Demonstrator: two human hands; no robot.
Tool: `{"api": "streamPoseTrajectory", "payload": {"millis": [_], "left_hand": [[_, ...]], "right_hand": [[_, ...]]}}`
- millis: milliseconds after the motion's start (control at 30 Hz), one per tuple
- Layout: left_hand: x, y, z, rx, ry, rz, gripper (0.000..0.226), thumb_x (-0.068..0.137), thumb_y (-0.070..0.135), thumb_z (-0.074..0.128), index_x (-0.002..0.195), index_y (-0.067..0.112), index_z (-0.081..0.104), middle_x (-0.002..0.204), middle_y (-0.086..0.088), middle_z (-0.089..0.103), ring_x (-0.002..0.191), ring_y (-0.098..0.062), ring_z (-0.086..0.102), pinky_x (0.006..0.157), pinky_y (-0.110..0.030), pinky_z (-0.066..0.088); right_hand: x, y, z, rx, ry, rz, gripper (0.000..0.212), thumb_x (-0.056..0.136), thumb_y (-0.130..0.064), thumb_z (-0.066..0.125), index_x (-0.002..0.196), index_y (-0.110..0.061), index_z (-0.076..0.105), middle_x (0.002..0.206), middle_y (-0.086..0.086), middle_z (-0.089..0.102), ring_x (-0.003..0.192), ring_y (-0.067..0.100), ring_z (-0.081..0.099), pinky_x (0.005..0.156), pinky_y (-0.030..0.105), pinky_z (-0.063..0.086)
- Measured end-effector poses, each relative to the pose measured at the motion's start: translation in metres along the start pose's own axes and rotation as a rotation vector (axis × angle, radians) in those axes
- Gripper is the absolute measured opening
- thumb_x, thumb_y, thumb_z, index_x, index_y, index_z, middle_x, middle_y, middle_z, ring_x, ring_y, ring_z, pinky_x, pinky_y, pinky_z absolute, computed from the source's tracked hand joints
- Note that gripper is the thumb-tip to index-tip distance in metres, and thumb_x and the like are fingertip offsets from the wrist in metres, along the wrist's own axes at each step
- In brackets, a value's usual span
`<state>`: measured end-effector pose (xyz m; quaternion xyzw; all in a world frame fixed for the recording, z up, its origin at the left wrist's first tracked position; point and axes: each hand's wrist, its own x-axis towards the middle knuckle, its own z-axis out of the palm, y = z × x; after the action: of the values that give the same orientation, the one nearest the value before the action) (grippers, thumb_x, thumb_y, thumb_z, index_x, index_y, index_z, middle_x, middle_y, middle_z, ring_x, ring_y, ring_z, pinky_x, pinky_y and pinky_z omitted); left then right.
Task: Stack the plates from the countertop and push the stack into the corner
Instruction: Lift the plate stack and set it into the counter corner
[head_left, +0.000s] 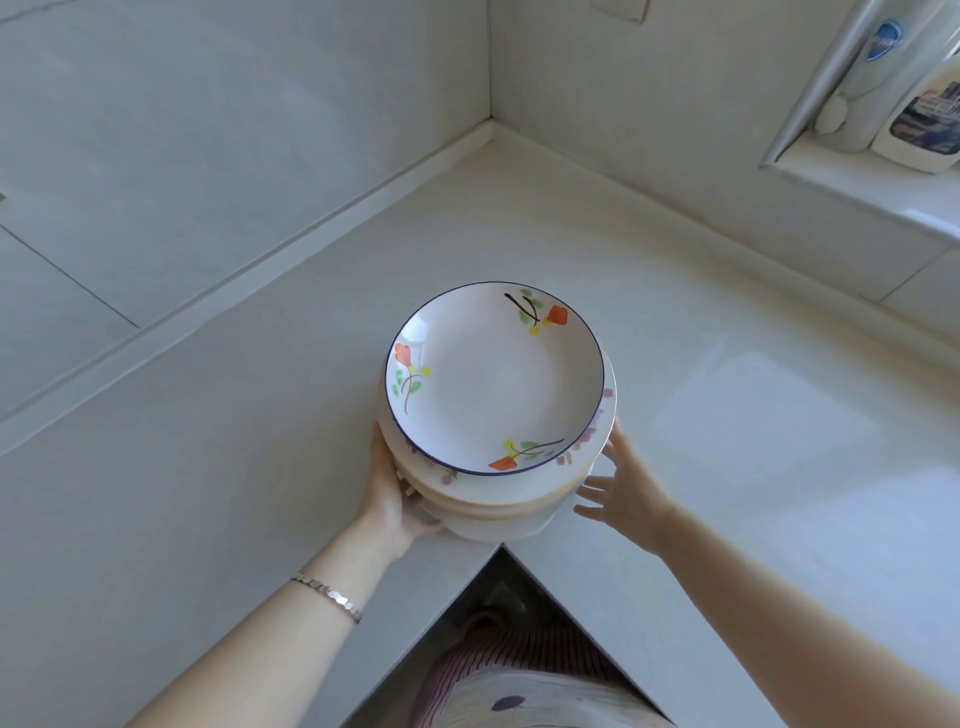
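A stack of several plates (496, 488) stands on the white L-shaped countertop (675, 395), close to its inner front corner. The top plate (493, 379) is white with a blue rim and orange flowers. My left hand (395, 488) is pressed against the stack's left side, fingers wrapped around its lower plates. My right hand (623, 483) is at the stack's right side with the fingers spread, fingertips touching or nearly touching the rim. The far wall corner (491, 124) lies well beyond the stack.
Tiled walls meet behind the counter with a raised backsplash edge (260, 270). Two plastic bottles (914, 104) stand on a window ledge at the upper right. Bare counter stretches between the stack and the corner. My patterned clothing (519, 686) shows below the counter's inner edge.
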<state>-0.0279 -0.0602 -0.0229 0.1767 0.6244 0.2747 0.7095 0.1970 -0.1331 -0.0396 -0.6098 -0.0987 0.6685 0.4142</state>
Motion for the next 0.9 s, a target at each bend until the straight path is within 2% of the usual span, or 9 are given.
{"api": "streamPoseTrajectory", "payload": {"millis": [100, 267, 333, 400, 500, 600, 700, 767, 900], "left_hand": [[0.001, -0.002, -0.001, -0.022, -0.008, 0.009, 0.056, 0.077, 0.078, 0.029, 0.092, 0.035, 0.062, 0.111, -0.002, 0.062, 0.118, -0.029, 0.052, 0.099, -0.063, 0.038], [-0.004, -0.002, 0.004, -0.023, -0.032, 0.02, 0.063, 0.082, 0.074, 0.023, 0.099, 0.031, 0.066, 0.125, -0.015, 0.063, 0.102, -0.025, 0.06, 0.101, -0.054, 0.042], [-0.002, -0.003, 0.002, -0.034, -0.046, -0.005, 0.073, 0.081, 0.076, 0.021, 0.116, 0.027, 0.062, 0.125, -0.024, 0.058, 0.114, -0.031, 0.055, 0.099, -0.052, 0.042], [0.004, -0.007, -0.002, -0.062, -0.072, -0.034, 0.073, 0.076, 0.081, 0.024, 0.116, 0.031, 0.06, 0.126, -0.019, 0.061, 0.121, -0.036, 0.052, 0.103, -0.059, 0.036], [0.013, -0.01, -0.007, -0.123, -0.123, -0.048, 0.068, 0.075, 0.081, 0.025, 0.105, 0.032, 0.061, 0.102, -0.007, 0.067, 0.098, -0.03, 0.058, 0.105, -0.06, 0.032], [0.018, -0.014, -0.012, -0.169, -0.163, -0.075, 0.066, 0.075, 0.08, 0.031, 0.1, 0.028, 0.064, 0.094, -0.007, 0.069, 0.111, -0.032, 0.055, 0.104, -0.066, 0.03], [0.02, -0.013, -0.017, -0.194, -0.215, -0.089, 0.07, 0.075, 0.077, 0.037, 0.108, 0.02, 0.061, 0.106, -0.011, 0.063, 0.117, -0.035, 0.053, 0.101, -0.068, 0.033], [0.021, -0.012, -0.018, -0.194, -0.23, -0.094, 0.073, 0.074, 0.075, 0.039, 0.109, 0.014, 0.06, 0.118, -0.014, 0.06, 0.121, -0.037, 0.051, 0.1, -0.069, 0.033], [0.025, -0.012, -0.021, -0.212, -0.255, -0.085, 0.07, 0.078, 0.073, 0.037, 0.111, 0.014, 0.06, 0.137, -0.017, 0.051, 0.125, -0.042, 0.047, 0.096, -0.075, 0.031]], "right_hand": [[0.001, 0.002, 0.001, 0.029, -0.025, -0.008, 0.159, 0.007, -0.082, 0.067, 0.148, -0.027, 0.02, 0.144, 0.026, 0.034, 0.13, 0.04, 0.039, 0.099, 0.046, 0.037], [0.002, 0.002, 0.0, 0.071, -0.059, -0.011, 0.154, 0.012, -0.08, 0.07, 0.148, -0.029, 0.019, 0.145, 0.029, 0.032, 0.13, 0.042, 0.039, 0.097, 0.044, 0.038], [0.001, 0.002, 0.0, 0.074, -0.072, -0.005, 0.146, 0.021, -0.081, 0.069, 0.148, -0.029, 0.019, 0.144, 0.028, 0.033, 0.128, 0.041, 0.042, 0.098, 0.044, 0.038], [0.0, 0.002, 0.0, 0.093, -0.078, -0.006, 0.132, 0.035, -0.079, 0.066, 0.148, -0.029, 0.019, 0.143, 0.028, 0.035, 0.123, 0.04, 0.045, 0.101, 0.045, 0.036], [0.003, 0.005, -0.002, 0.093, -0.072, -0.011, 0.149, 0.019, -0.079, 0.072, 0.148, -0.029, 0.019, 0.143, 0.027, 0.034, 0.13, 0.04, 0.039, 0.109, 0.047, 0.029], [0.006, 0.007, -0.003, 0.127, -0.056, 0.0, 0.157, 0.009, -0.074, 0.076, 0.146, -0.021, 0.02, 0.136, 0.021, 0.041, 0.132, 0.037, 0.038, 0.112, 0.047, 0.026], [0.008, 0.009, -0.002, 0.188, -0.056, -0.001, 0.141, 0.007, -0.07, 0.078, 0.129, -0.012, 0.036, 0.115, 0.012, 0.054, 0.112, 0.026, 0.053, 0.103, 0.04, 0.036], [0.013, 0.011, -0.005, 0.201, -0.051, 0.015, 0.145, 0.01, -0.07, 0.079, 0.13, 0.001, 0.04, 0.121, 0.015, 0.054, 0.113, 0.025, 0.054, 0.099, 0.036, 0.04], [0.023, 0.011, -0.015, 0.204, -0.042, 0.066, 0.158, 0.018, -0.07, 0.081, 0.142, 0.009, 0.023, 0.142, 0.019, 0.038, 0.128, 0.029, 0.045, 0.11, 0.036, 0.037]]}}
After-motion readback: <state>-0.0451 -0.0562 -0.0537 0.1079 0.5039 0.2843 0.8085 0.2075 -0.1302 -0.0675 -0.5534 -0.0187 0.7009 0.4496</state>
